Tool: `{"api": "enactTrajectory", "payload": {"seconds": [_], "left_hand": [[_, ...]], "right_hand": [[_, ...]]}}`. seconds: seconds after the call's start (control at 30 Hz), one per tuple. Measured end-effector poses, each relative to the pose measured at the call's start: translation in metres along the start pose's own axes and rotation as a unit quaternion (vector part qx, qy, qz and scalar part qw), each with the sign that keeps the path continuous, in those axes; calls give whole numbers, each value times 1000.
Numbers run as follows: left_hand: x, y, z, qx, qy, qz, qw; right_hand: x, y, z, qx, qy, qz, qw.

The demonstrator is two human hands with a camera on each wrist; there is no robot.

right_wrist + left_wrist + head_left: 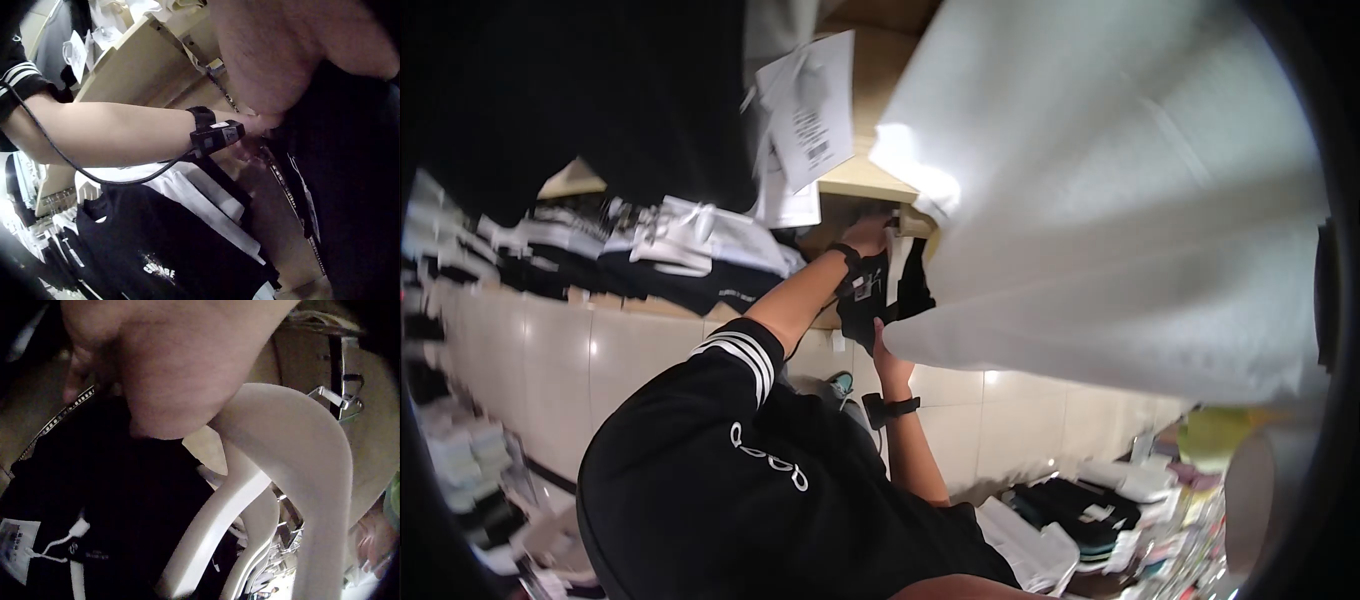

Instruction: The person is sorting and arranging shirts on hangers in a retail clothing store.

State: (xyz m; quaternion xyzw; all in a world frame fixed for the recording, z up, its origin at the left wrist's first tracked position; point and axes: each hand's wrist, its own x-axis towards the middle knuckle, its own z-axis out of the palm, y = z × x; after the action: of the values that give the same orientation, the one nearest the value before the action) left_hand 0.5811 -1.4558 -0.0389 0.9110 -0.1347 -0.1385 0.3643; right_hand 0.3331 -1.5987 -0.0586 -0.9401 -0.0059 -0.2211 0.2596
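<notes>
A black shirt (862, 308) hangs among white hangers (215, 512), a tag (19, 547) tied near its neck label. My left hand (868, 236) grips the shirt at its upper edge by the rail; in the left wrist view the heel of this hand (181, 369) covers much of the grip. Lower on the shirt, my right hand (890, 358) pinches its near edge, thumb upward. In the right wrist view the right hand (281, 53) lies against dark cloth, with the left hand's fingers (250, 152) beyond it.
A large white garment (1100, 220) hangs close on the right, and dark garments (600, 90) at upper left. Paper tags (808, 115) dangle before a wooden shelf (875, 110). Behind stand racks of shirts (175, 240). Folded clothes (1070, 515) lie at lower right.
</notes>
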Motion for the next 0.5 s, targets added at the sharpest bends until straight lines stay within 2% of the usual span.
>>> {"api": "enactTrajectory", "payload": {"seconds": [0.03,0.07,0.1,0.13,0.17,0.2,0.23,0.27,0.3,0.33,0.37,0.4,0.47,0.5], "left_hand": [[-10,-1,10,-13,67,-10,998],[-19,-10,25,-23,131,-20,991],[-36,-19,34,-71,158,-5,985],[-63,-29,45,-64,138,13,988],[-99,-22,31,-71,42,-39,996],[-122,-60,65,-88,97,58,990],[-159,-50,35,-120,-56,24,991],[-198,-39,12,-72,-142,-41,986],[-242,-72,31,-208,-113,-40,971],[-281,-96,38,-263,-107,-48,958],[-326,-93,15,-263,-111,-95,954],[-361,-119,23,-247,-73,-99,961],[-427,-145,4,-246,-6,-158,956],[-460,-157,-5,-262,62,-194,943]], "right_hand": [[0,3,-2,-4,-29,2,1000],[12,-10,-12,8,-57,51,997],[16,-18,-21,16,-85,103,991],[11,-18,-28,39,-69,62,995],[11,-16,-33,63,-46,21,997],[18,-17,-33,88,-19,-24,996],[22,-25,-37,79,-11,18,997],[23,-24,-46,86,-23,15,996],[25,-27,-54,120,-23,-8,992],[28,-33,-62,160,-25,-31,986],[26,-44,-66,162,-30,-68,984],[28,-52,-67,169,-28,-113,979],[24,-62,-51,183,-102,-128,969],[25,-87,-47,207,-145,-127,959]]}}
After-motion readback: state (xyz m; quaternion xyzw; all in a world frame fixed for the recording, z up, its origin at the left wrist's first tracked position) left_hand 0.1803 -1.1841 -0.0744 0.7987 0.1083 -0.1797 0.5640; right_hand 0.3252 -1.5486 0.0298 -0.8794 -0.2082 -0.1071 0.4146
